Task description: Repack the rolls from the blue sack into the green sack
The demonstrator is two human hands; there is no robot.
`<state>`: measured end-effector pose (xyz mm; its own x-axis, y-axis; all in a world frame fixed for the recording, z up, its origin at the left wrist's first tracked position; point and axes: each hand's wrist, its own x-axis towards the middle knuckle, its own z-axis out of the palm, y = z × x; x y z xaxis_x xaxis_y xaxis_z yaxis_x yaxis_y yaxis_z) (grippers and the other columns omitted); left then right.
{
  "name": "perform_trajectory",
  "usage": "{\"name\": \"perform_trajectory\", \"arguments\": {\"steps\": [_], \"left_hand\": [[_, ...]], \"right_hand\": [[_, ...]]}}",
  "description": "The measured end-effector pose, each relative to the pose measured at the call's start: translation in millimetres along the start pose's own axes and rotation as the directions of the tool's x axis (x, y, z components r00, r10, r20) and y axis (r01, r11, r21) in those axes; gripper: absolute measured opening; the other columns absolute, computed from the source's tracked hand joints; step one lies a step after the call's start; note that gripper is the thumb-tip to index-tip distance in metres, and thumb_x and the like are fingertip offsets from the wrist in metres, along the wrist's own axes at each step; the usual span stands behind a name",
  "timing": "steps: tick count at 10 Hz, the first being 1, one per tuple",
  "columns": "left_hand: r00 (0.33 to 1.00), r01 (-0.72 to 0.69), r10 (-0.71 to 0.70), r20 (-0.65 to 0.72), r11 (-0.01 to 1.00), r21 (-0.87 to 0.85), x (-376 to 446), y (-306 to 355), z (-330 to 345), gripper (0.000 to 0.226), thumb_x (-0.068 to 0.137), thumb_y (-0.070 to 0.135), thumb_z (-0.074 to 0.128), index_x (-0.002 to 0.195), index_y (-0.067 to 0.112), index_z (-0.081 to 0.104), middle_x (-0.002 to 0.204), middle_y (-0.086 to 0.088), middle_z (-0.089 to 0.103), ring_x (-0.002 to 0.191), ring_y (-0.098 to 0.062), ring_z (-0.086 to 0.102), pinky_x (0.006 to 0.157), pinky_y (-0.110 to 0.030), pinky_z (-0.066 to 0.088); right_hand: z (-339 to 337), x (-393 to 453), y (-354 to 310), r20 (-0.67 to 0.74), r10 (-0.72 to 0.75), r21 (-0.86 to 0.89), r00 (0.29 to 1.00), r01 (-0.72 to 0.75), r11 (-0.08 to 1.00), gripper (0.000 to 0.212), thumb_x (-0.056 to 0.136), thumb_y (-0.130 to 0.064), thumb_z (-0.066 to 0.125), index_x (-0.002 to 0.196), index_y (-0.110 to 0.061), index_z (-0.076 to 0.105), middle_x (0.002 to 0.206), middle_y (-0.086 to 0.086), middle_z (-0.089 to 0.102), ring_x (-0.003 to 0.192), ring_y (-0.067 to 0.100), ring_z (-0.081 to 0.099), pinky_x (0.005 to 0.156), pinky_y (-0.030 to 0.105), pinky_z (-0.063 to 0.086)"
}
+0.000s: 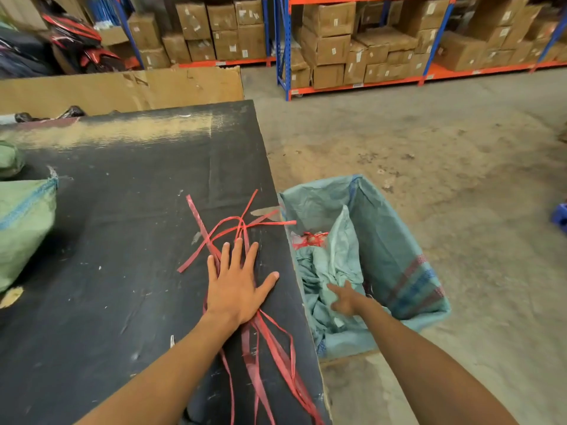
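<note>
An open blue woven sack stands on the floor against the right side of the black table. Crumpled teal cloth and a bit of red netting lie inside it; no roll shows clearly. My right hand is down inside the sack, fingers spread against the crumpled cloth, slightly blurred. My left hand lies flat and open on the table, on top of loose red plastic straps. A filled green sack sits at the table's left edge, away from both hands.
A second green bundle lies behind the green sack. A cardboard sheet stands behind the table. Blue-and-orange shelving with cardboard boxes lines the back. A parked motorbike is at the far left. Bare concrete floor spreads to the right.
</note>
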<state>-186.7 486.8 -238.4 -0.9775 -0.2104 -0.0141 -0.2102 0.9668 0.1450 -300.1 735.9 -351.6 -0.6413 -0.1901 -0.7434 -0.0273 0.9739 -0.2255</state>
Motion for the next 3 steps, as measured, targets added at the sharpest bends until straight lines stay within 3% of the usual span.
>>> {"name": "perform_trajectory", "arguments": {"steps": [1, 2, 3], "left_hand": [[1.0, 0.009, -0.009, 0.014, 1.0, -0.003, 0.2, 0.0, -1.9, 0.089, 0.081, 0.08, 0.005, 0.156, 0.033, 0.008, 0.165, -0.002, 0.001, 0.151, -0.026, -0.005, 0.12, -0.054, -0.002], [0.997, 0.001, -0.002, 0.077, 1.0, 0.015, 0.9, 1.0, -7.8, 0.086, 0.084, 0.08, 0.01, 0.156, 0.033, 0.005, 0.165, -0.003, -0.001, 0.151, -0.027, -0.005, 0.12, -0.055, -0.001], [0.989, -0.016, 0.015, 0.148, 1.0, 0.005, 5.7, 2.3, -24.9, 0.085, 0.085, 0.08, 0.017, 0.155, 0.033, 0.011, 0.164, -0.004, 0.005, 0.15, -0.028, 0.003, 0.119, -0.056, 0.007]], "right_hand": [[-8.3, -12.8, -0.6, -0.118, 0.024, -0.063, 0.993, -0.032, 0.997, 0.065, 0.099, -0.04, 0.048, 0.154, -0.044, 0.014, 0.166, 0.008, -0.004, 0.15, 0.038, 0.012, 0.117, 0.062, 0.005], [-20.7, -27.9, -4.7, -0.231, -0.065, 0.006, 0.971, 0.068, 0.998, 0.059, 0.098, -0.039, 0.052, 0.152, -0.033, 0.031, 0.16, 0.008, 0.027, 0.144, 0.033, 0.03, 0.116, 0.054, 0.02], [-36.3, -40.2, -15.2, -0.355, -0.189, 0.139, 0.915, 0.252, 0.958, 0.049, 0.093, -0.04, 0.06, 0.139, -0.029, 0.049, 0.135, 0.004, 0.058, 0.127, 0.026, 0.052, 0.109, 0.049, 0.037]]}}
